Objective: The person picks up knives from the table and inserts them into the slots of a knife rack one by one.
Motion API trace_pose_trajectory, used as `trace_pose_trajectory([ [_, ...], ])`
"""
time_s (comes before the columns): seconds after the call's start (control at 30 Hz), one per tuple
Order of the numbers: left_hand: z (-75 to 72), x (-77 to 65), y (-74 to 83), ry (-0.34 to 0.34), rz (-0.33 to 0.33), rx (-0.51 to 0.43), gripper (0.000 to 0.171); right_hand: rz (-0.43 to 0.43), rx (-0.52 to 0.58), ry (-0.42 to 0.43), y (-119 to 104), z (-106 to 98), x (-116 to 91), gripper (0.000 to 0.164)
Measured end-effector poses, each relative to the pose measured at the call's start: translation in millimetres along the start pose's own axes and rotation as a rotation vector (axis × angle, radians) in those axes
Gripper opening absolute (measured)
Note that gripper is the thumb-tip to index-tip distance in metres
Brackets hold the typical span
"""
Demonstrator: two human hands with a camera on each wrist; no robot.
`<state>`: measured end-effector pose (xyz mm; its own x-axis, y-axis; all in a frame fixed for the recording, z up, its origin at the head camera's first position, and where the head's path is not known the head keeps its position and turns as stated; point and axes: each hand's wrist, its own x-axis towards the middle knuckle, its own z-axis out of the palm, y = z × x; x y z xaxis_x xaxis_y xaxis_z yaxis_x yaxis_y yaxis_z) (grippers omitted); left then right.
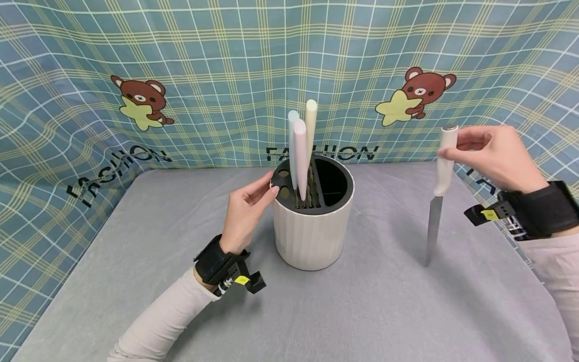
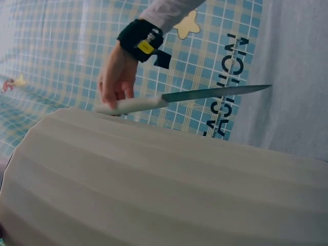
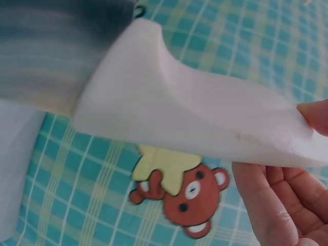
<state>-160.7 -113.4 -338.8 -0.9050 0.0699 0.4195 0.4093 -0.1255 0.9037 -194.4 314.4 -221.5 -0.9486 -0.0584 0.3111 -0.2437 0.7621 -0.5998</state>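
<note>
A white ribbed knife holder [image 1: 312, 241] with a black slotted top stands on the table. My left hand [image 1: 246, 211] grips its rim at the left, thumb in front and fingers behind. To the right, my right hand [image 1: 490, 153] pinches the white handle of a knife [image 1: 445, 171] near its end. The blade points down, its tip close to the tabletop; I cannot tell if they touch. In the right wrist view the knife handle [image 3: 189, 113] lies between thumb and fingers. Pink [image 1: 300, 151], blue [image 1: 293, 136] and yellow [image 1: 311, 120] handles rise from the holder's slots.
The holder's top has a large dark compartment [image 1: 334, 181] on its right and round holes [image 1: 284, 193] on its left. A grey cloth [image 1: 135, 261] covers the table. Behind it hangs a blue checked curtain [image 1: 244, 75] with printed bears, wrapping round both sides.
</note>
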Motion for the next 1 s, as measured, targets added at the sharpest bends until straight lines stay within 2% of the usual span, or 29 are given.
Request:
trace_pose_trajectory([
  [0.07, -4.7, 2.1, -12.2, -0.009, 0.029, -0.024, 0.05, -0.015, 0.022, 0.013, -6, 0, -5, 0.024],
  [0.17, -5.4, 2.4, -14.2, 0.001, 0.026, -0.005, 0.051, -0.042, 0.053, 0.026, -16, 1, -12, 0.018],
  [0.2, -0.8, -1.8, 2.0, 0.007, 0.012, 0.018, 0.051, -0.054, 0.062, 0.03, -19, 2, -14, 0.017],
  [0.23, 0.8, -2.5, 6.2, 0.009, 0.006, 0.021, 0.053, -0.066, 0.07, 0.034, -23, 3, -16, 0.017],
  [0.3, -1.9, -0.8, -0.5, 0.007, 0.005, 0.021, 0.051, -0.084, 0.091, 0.043, -29, 5, -19, 0.018],
  [0.37, -12.0, 6.4, -27.8, -0.003, 0.033, 0.018, 0.05, -0.096, 0.105, 0.059, -34, 6, -23, 0.016],
  [0.47, -31.8, 20.7, -83.3, -0.019, 0.094, 0.015, 0.05, -0.099, 0.139, 0.081, -41, 8, -28, 0.013],
  [0.53, -40.3, 26.5, -108.7, -0.022, 0.117, 0.022, 0.052, -0.098, 0.147, 0.097, -45, 9, -31, 0.012],
  [0.63, -46.4, 31.8, -129.7, -0.018, 0.135, 0.021, 0.053, -0.098, 0.169, 0.103, -51, 11, -35, 0.014],
  [0.73, -47.1, 32.8, -132.8, -0.018, 0.148, 0.043, 0.052, -0.102, 0.198, 0.102, -57, 13, -39, 0.018],
  [0.77, -46.4, 32.4, -131.2, -0.018, 0.158, 0.057, 0.052, -0.106, 0.216, 0.099, -59, 14, -40, 0.019],
  [0.9, -12.9, 7.2, -36.9, 0.014, 0.051, 0.089, 0.049, -0.135, 0.289, 0.076, -65, 18, -44, 0.023],
  [1.0, 12.3, -14.7, 31.9, 0.07, -0.01, 0.08, 0.047, -0.156, 0.301, 0.058, -69, 22, -47, 0.026],
])
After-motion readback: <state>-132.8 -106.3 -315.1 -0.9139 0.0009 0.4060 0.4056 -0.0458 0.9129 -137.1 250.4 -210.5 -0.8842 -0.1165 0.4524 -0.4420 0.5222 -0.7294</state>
